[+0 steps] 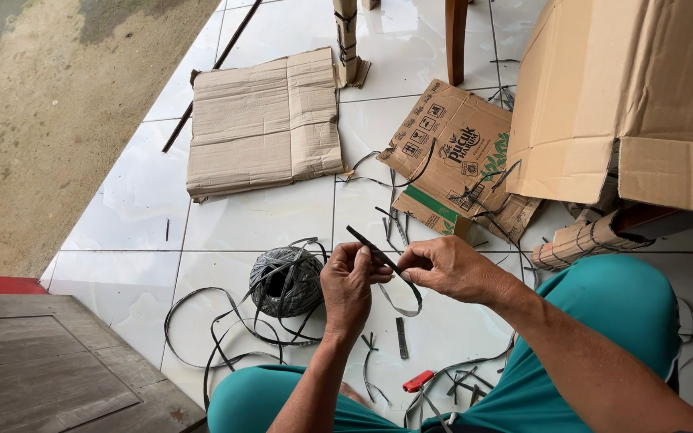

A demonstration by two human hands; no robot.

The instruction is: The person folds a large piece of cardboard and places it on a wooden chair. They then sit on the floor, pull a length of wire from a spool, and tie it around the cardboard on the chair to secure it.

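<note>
While both hands are pinching the strap (387, 265), left hand (348, 285) and right hand (443, 269) fingers pressed together; springy loop likely slipping free, lashing back.

Your two hands hold one dark grey strip (387, 265), flat, narrow and strap-like. Its straight free end projects up and to the left above your left hand (349, 282), whose fingers pinch it; from there it runs to your right hand (443, 267), which grips it, and between the two it sags into a hanging loop. The strip is held in the air above the white tiled floor (266, 216), over the middle of the tiles, between your knees.
</note>
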